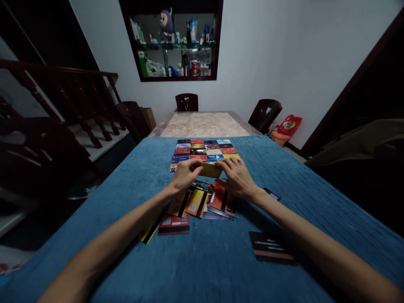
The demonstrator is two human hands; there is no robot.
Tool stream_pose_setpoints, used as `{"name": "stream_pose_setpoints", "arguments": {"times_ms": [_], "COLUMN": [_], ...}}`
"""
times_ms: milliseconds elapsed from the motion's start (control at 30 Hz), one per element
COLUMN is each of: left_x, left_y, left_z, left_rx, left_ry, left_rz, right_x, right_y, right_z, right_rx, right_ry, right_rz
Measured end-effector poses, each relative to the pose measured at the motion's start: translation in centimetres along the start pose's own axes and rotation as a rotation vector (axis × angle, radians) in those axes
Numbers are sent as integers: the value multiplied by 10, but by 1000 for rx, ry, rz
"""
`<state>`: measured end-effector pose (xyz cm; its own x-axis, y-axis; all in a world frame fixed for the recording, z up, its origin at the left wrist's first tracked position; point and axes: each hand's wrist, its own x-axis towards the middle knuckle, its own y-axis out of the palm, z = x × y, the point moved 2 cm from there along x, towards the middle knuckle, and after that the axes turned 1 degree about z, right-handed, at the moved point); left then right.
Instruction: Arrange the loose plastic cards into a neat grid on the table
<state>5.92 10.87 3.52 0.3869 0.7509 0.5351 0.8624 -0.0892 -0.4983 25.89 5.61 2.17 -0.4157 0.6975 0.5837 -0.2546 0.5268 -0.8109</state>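
Observation:
A yellow-gold plastic card (211, 170) is held up between my two hands, its face tilted toward me. My left hand (186, 174) pinches its left end between thumb and fingers. On its right end are the fingers of my right hand (236, 176). Beyond the hands, several cards lie in neat rows, among them a black card (198, 152); my hands partly cover the nearest row. Below my hands is a loose, overlapping pile with a yellow card (197, 203), a red card (221, 198) and another red card (174, 224).
A black card (272, 247) lies apart near my right forearm. Under everything spreads a blue cloth (132, 256) on the table, whose far end shows a patterned top (198, 124). Dark chairs (264, 114) stand around it. A railing (57, 69) runs along the left.

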Motion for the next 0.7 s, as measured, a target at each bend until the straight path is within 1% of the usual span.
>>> {"name": "stream_pose_setpoints", "arguments": {"times_ms": [167, 400, 500, 600, 700], "left_x": [11, 29, 38, 47, 55], "left_y": [18, 52, 64, 76, 88], "left_z": [-8, -8, -9, -7, -3], "left_rx": [-35, -148, -133, -31, 70], "left_ry": [7, -4, 25, 76, 166], "left_rz": [46, 59, 90, 114, 146], "right_x": [-16, -31, -34, -33, -31], "right_y": [-2, -10, -12, -11, -9], "right_z": [-16, -41, -55, -72, -90], "right_rx": [-72, -211, -247, -247, -224], "right_ry": [45, 37, 40, 39, 46], "right_rz": [-68, -156, -141, -90, -30]}}
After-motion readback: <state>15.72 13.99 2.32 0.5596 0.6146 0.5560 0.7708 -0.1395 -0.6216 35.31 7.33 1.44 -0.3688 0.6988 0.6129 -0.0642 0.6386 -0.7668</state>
